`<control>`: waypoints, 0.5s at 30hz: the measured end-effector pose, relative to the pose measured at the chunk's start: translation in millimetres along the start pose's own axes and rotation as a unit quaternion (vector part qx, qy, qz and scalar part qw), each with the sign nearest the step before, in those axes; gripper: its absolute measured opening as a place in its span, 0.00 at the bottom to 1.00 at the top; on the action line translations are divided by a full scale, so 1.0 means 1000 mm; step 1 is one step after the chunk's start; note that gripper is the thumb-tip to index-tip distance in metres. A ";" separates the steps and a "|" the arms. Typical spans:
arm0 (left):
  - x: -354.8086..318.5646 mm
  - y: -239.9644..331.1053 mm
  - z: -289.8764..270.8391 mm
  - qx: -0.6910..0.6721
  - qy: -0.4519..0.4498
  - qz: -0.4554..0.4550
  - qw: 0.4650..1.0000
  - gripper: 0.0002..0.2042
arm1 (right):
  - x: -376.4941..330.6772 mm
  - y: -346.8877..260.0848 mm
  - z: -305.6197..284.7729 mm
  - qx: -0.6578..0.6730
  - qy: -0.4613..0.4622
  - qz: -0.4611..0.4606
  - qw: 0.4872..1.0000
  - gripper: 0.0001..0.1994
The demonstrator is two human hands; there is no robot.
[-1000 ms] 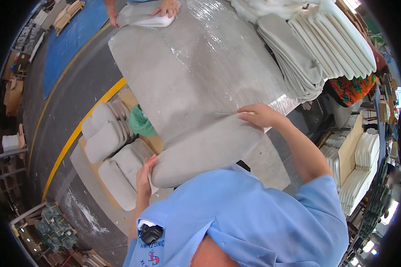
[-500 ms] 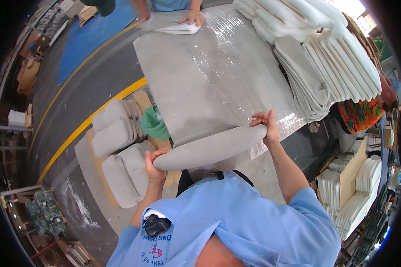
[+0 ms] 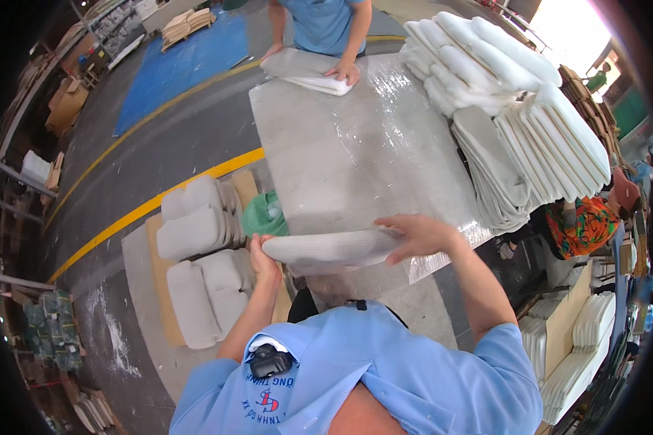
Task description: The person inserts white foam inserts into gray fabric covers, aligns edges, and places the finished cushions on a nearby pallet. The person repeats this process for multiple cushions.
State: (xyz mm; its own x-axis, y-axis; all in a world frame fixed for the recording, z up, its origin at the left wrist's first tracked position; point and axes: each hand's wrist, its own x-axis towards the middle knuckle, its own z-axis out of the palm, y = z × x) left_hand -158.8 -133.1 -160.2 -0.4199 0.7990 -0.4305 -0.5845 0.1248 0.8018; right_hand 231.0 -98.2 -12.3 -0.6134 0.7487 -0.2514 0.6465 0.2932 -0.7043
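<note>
Between my two hands is a long grey fabric-covered cushion (image 3: 330,249), held just over the near edge of the table. My left hand (image 3: 265,262) grips its left end from the side. My right hand (image 3: 429,238) straddles the right end, fingers along the top and thumb beneath. Across the table (image 3: 319,159), which is covered with clear plastic sheet, a co-worker in a blue shirt presses both hands on a grey cover (image 3: 305,67) with white padding (image 3: 330,85) showing under it.
Stacked grey cushions (image 3: 196,225) stand at the left by a green bag (image 3: 265,214). At the table's right are folded grey covers (image 3: 492,163) and white padded panels (image 3: 559,145). Another person in a bright patterned shirt (image 3: 580,226) is beyond them. More white panels (image 3: 580,362) stand lower right.
The cushion has turned to lie more level, with its narrower side toward me. My right hand has shifted left and over its end. The co-worker's hands stay on the cover.
</note>
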 end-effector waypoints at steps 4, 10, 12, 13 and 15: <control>0.009 0.029 0.073 0.091 -0.115 0.063 0.987 0.27 | 0.006 -0.042 0.017 -0.112 0.070 0.055 0.990 0.35; 0.016 0.068 0.153 0.096 -0.229 0.162 0.955 0.18 | -0.030 -0.043 0.010 0.022 0.286 0.175 0.942 0.27; 0.008 0.055 0.159 0.173 -0.226 0.091 0.954 0.24 | -0.047 -0.046 0.014 0.115 0.357 0.216 0.901 0.25; 0.014 0.051 0.154 0.267 -0.249 0.049 0.930 0.30 | -0.044 -0.050 0.022 0.192 0.394 0.211 0.874 0.24; 0.002 0.029 0.161 0.346 -0.343 -0.094 0.868 0.32 | -0.046 -0.049 0.044 0.344 0.478 0.201 0.783 0.24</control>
State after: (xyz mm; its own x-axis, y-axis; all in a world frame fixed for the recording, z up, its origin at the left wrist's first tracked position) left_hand -64.7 -33.7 -71.3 0.2887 0.8588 -0.4232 0.0580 0.4255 0.9031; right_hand 207.9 -173.4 5.1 0.4082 0.8979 -0.1648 0.1010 -0.2238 -0.9694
